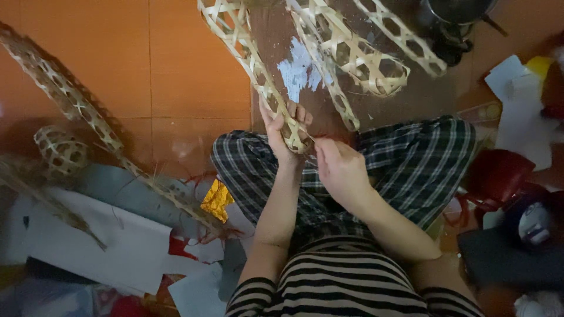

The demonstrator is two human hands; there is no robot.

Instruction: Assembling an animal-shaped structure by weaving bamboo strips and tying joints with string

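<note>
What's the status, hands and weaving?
Left hand grips end of pale woven bamboo lattice strip. Right hand pinches same end. More woven strips crowd the dark board.

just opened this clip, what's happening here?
A person sits cross-legged on an orange tiled floor, working a woven bamboo lattice strip. The left hand grips its near end; the right hand pinches at the same end. More lattice strips lie on a dark board ahead, another strip and paper sheets to the left.
</note>
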